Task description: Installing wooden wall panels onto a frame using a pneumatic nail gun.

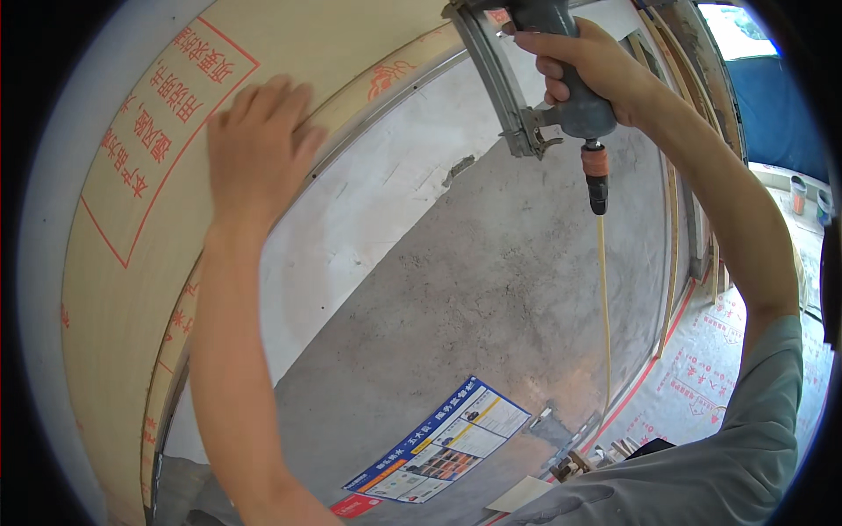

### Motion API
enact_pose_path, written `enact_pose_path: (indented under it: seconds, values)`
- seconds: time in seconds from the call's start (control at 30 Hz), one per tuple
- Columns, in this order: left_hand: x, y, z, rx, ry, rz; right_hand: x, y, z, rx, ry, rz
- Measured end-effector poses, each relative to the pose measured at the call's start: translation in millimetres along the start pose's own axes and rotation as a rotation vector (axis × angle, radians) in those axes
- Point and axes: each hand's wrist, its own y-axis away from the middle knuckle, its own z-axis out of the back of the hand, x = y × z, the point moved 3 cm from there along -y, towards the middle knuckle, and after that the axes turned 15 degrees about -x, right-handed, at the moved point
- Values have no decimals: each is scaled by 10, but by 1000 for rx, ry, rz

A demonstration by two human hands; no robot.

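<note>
My left hand (259, 145) is raised and rests with its fingers stretched out against a yellowish board (351, 44) printed in red. The board runs along the top and left of the view, with a narrow edge strip below it. In my right hand (605, 66) is a dark grey pneumatic nail gun (586, 112), my fingers wrapped round its handle. Its long metal magazine (493, 79) slants down on the left, and its upper end is cut off by the frame. A thin yellow air hose (602, 280) hangs from the coupling (596, 180) at the handle's base.
Behind hangs a grey plastered wall (456, 289) with a white upper area. A blue and white poster (438, 447) is low on it. Tools and small items (596, 456) lie near the floor, which has printed protective sheeting (693, 368). Wooden strips (680, 61) stand at right.
</note>
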Motion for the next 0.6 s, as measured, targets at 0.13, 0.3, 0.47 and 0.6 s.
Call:
enact_pose_path:
  seconds: [0.13,0.3,0.47,0.6]
  values:
    - [-146,-174,-246,-65,-64,54,138,8,-52,45,-90,-16]
    - [-163,-212,-357,-83,-111,38,19,-150,-9,5,17,-46]
    - [-177,-210,-376,-172,-133,-1,-48,-179,-5,5,79,-16]
    - [-174,-187,-368,-93,-156,12,0,-131,-25,-32,121,16]
